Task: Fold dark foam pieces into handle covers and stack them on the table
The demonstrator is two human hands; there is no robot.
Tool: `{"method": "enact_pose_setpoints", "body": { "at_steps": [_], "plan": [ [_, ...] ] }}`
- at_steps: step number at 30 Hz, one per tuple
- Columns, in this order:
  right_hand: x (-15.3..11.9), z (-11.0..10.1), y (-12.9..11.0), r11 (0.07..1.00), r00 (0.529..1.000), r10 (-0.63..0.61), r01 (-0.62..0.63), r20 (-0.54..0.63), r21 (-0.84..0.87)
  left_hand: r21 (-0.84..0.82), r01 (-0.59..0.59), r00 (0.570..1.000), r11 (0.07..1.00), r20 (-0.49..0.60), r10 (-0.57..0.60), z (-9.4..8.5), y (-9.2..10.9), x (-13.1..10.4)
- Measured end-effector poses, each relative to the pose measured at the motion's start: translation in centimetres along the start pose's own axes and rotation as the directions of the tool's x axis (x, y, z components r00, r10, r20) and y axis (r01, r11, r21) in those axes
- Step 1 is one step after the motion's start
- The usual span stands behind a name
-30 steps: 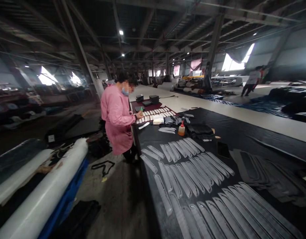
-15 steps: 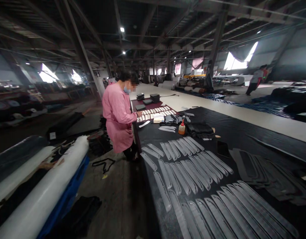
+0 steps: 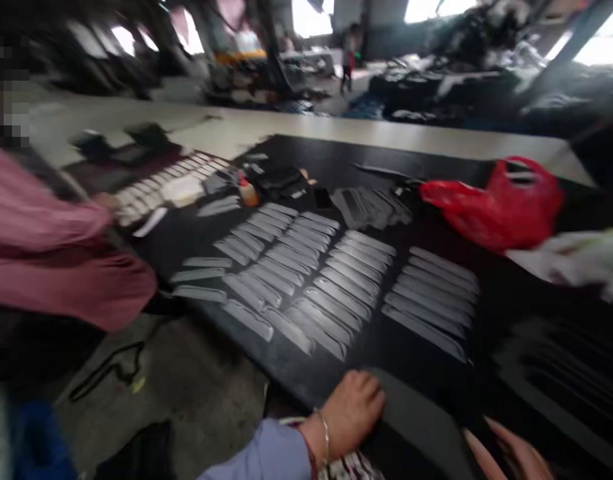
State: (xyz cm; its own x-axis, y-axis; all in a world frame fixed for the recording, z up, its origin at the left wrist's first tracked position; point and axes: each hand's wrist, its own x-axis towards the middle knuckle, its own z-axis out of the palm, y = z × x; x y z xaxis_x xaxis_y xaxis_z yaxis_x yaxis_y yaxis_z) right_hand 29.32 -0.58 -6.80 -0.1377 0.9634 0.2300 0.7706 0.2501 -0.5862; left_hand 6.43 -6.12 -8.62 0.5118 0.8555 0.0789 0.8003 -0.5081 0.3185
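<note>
Along the table's near edge lies a long dark grey flat piece, blurred, which looks like cut fabric. My left hand, with a bracelet at the wrist, has its fingers curled over the piece's left end. At its right end, low in the view, my right hand is partly cut off by the frame. Something dark sits between its thumb and fingers, too blurred to name. Beyond my hands, rows of grey strips with rounded ends lie on the black-covered table. A shorter column of strips lies to their right.
A red plastic bag and a white bag rest at the right. Dark cut pieces lie near my right hand. A glue bottle and stacked grey pieces stand further back. A co-worker in pink works at the left.
The view has swung right and down, so the co-worker now appears at the left edge. Both my hands, the dark grey piece and the red bag have come into view.
</note>
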Motion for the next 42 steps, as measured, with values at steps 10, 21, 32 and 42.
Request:
{"method": "enact_pose_setpoints", "body": {
  "at_steps": [10, 21, 32, 42],
  "plan": [
    [-4.2, 0.8, 0.6, 0.98, 0.977, -0.134, 0.156, 0.166, -0.126, -0.196, -0.013, 0.981, 0.981, -0.19, -0.025, 0.3, -0.8, -1.6],
    [-3.1, 1.8, -0.2, 0.928, 0.922, -0.201, 0.288, 0.331, -0.238, -0.17, 0.017, 0.983, 0.985, -0.178, -0.047, 0.4, -1.1, -0.6],
    [-2.5, 2.1, -0.2, 0.926, 0.897, -0.189, 0.298, 0.399, -0.231, -0.089, 0.082, 0.995, 0.993, -0.052, -0.087, 1.3, -1.0, 0.1],
    [-2.4, 2.1, -0.4, 0.931, 0.897, -0.177, 0.286, 0.405, -0.227, -0.091, 0.106, 0.994, 0.99, -0.011, -0.108, 1.3, -0.8, 0.3]
  ]
}}
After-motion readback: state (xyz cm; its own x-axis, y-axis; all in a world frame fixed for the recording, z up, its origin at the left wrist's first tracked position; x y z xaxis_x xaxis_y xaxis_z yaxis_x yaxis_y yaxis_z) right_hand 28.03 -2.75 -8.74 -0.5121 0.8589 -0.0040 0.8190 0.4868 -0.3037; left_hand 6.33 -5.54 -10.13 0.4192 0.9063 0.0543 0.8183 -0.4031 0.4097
